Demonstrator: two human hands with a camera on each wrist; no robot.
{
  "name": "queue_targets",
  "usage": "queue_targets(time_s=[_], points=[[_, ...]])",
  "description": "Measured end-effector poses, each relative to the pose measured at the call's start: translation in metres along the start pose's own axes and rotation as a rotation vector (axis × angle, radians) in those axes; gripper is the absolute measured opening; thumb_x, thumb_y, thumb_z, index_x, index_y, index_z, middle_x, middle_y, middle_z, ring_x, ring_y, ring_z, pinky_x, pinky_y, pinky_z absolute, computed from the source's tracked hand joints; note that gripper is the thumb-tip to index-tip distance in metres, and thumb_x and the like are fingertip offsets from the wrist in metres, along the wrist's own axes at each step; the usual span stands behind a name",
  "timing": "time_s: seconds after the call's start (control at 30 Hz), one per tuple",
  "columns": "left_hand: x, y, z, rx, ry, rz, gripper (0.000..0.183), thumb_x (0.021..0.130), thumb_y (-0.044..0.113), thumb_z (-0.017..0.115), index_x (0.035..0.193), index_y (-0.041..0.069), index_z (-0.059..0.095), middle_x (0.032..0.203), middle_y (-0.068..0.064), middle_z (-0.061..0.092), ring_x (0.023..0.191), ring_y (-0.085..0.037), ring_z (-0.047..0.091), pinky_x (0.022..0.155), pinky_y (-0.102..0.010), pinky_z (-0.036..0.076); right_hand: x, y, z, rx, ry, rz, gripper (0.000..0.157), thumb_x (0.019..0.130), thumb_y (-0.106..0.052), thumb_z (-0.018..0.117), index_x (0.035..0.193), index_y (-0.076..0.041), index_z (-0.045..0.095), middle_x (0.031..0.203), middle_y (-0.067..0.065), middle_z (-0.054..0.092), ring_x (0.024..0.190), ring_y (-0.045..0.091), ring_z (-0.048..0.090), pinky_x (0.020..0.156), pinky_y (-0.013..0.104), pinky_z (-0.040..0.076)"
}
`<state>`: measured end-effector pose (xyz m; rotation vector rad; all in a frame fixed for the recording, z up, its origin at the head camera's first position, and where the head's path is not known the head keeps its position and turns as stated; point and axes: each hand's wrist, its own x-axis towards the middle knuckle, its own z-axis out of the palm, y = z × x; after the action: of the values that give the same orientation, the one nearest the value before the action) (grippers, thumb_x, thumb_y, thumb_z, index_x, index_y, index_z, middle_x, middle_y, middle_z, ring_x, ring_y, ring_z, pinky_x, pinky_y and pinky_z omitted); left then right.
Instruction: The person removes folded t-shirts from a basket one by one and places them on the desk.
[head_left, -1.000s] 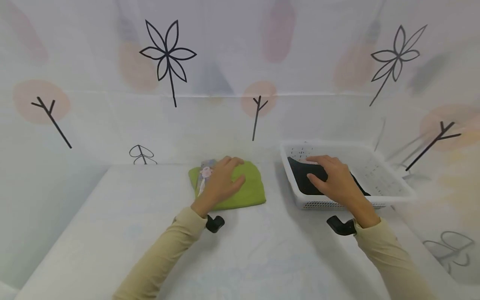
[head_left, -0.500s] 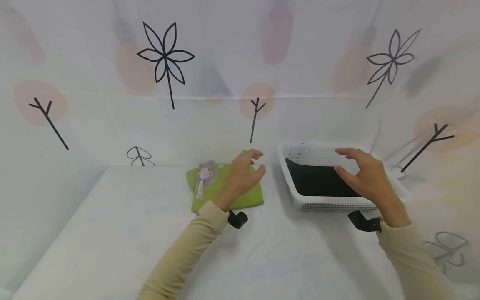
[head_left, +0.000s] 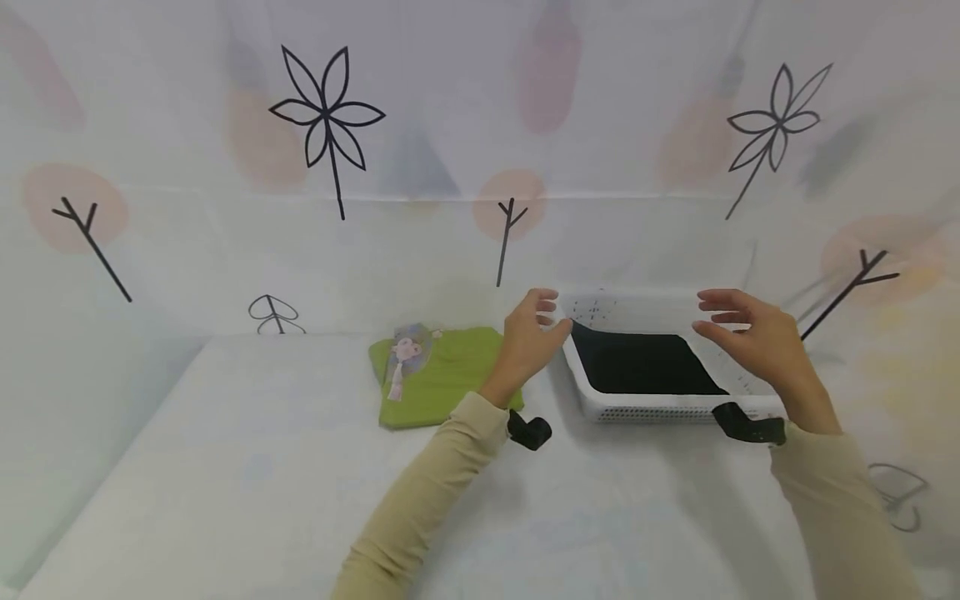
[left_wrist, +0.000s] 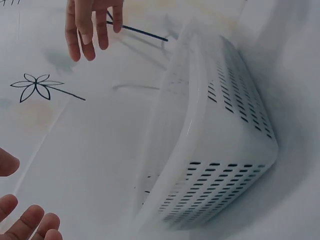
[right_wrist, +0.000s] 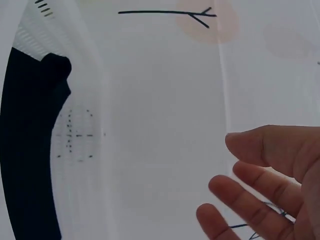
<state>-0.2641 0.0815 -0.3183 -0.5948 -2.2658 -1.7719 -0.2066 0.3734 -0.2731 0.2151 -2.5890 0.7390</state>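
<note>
"How's the light in here?"
"Soft, even; one blurred shadow falls at lower right of the head view, beside the right sleeve [head_left: 840,517]."
"And the wrist views?"
"Dimmer, greyer. Along the right wrist view's left edge, the black cloth [right_wrist: 27,150] shows hardly any detail."

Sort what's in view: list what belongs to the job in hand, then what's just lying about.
Probably the job:
white basket
dark cloth inside it
folded green cloth, less certainly
left hand and right hand, both free

Probably just surroundings:
patterned backdrop
white table covering
</note>
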Motion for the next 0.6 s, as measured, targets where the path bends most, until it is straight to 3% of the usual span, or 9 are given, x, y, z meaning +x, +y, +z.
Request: queue_targets(time_s=[0.13,0.27,0.43,0.6], points=[[0.002,0.003,0.015,-0.043,-0.005,-0.105,0.042,0.09,0.016,0.066,0.131,0.008,0.054,0.121,-0.012,0.061,0.105,-0.027,0.06,0.077,-0.033,0.052,0.001,0.01,-0.002,0.097,-0.069,0.118,0.048,0.093,-0.031,0.066,0.132,-0.005,0.055,0.119,0.003,0.062,0.088,-0.017,0.047,0.071,0.019,0.04],[0.005,0.003,0.031,-0.081,-0.02,-0.179,0.048,0.091,0.019,0.065,0.136,0.01,0.05,0.124,-0.009,0.059,0.107,-0.025,0.059,0.078,-0.036,0.052,0.002,0.022,-0.001,0.22,-0.113,0.16,0.042,0.095,-0.029,0.064,0.132,-0.01,0.054,0.113,-0.013,0.06,0.093,-0.01,0.05,0.073,0.015,0.043],[0.007,0.002,0.048,-0.119,-0.025,-0.231,0.053,0.092,0.022,0.064,0.141,0.012,0.045,0.126,-0.008,0.056,0.111,-0.026,0.056,0.083,-0.038,0.05,0.005,0.032,0.001,0.395,-0.168,0.206,0.029,0.096,-0.027,0.062,0.124,-0.026,0.056,0.108,-0.02,0.059,0.098,-0.003,0.051,0.074,0.014,0.046],[0.009,0.002,0.066,-0.104,-0.031,-0.268,0.06,0.091,0.025,0.066,0.143,0.01,0.042,0.133,-0.011,0.051,0.117,-0.026,0.052,0.09,-0.038,0.047,0.01,0.043,0.004,0.488,-0.21,0.269,0.026,0.097,-0.025,0.062,0.121,-0.029,0.055,0.104,-0.024,0.06,0.099,-0.002,0.051,0.074,0.016,0.046]])
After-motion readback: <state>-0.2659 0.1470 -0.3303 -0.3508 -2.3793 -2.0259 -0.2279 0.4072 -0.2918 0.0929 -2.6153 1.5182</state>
